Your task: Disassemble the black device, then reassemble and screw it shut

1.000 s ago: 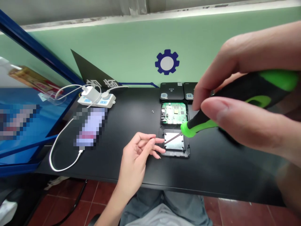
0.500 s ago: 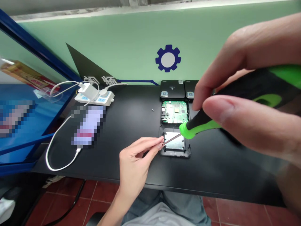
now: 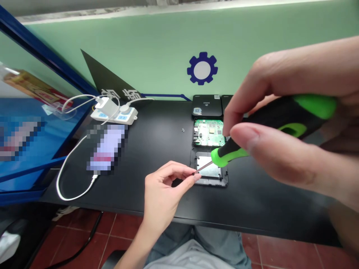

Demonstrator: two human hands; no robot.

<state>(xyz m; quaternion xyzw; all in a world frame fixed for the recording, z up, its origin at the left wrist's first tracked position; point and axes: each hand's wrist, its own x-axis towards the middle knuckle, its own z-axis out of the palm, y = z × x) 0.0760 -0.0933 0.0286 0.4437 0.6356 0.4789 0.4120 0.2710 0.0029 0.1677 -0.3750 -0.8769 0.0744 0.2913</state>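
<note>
Two black boxes point(image 3: 206, 106) behind circuit board point(image 3: 208, 131); right hand point(image 3: 297, 160) partly hides one.

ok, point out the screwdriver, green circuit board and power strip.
Screwdriver point(image 3: 273, 116): head view, on the handle.
Green circuit board point(image 3: 209, 133): head view, near its middle.
Power strip point(image 3: 122, 117): head view, on the socket face.

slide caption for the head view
Right hand holds a screwdriver, its tip at the left hand, near an exposed circuit board.

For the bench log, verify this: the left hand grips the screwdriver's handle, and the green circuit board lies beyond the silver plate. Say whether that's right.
Wrong hand: the head view shows the right hand gripping the screwdriver's handle. The green circuit board does lie beyond the silver plate.
</note>
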